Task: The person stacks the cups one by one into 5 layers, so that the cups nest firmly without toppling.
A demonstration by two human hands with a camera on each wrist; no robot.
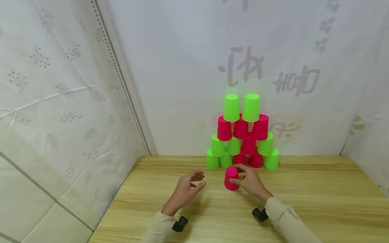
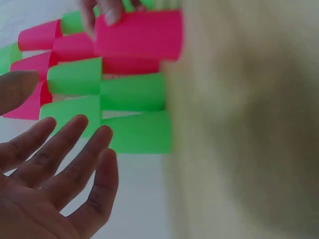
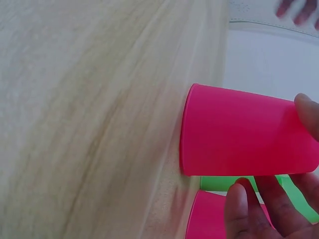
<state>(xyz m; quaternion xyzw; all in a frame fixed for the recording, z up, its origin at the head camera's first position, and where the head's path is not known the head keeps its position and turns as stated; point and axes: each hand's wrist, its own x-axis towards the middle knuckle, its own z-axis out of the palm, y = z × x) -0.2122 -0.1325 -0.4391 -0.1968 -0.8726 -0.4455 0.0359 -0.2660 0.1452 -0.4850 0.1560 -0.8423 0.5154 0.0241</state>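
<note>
A pink cup (image 1: 231, 179), upside down, is gripped by my right hand (image 1: 250, 180), with the thumb on its near side and fingers round the back. Its rim is at the wooden tabletop; whether it touches is hard to tell. To its left, my left hand (image 1: 185, 189) hovers holding nothing, its fingers relaxed and spread in the left wrist view. Behind both hands stands a pyramid of upside-down cups: several green and pink ones in the two lower rows, three pink cups (image 1: 224, 129) above, and two green cups (image 1: 251, 108) on top.
The wooden table (image 1: 146, 199) runs back to a white printed cloth (image 1: 182, 84), close behind the pyramid. Another patterned cloth (image 1: 60, 101) hangs along the left side. A black wrist device (image 1: 180, 224) sits under the left sleeve, another (image 1: 260, 214) under the right.
</note>
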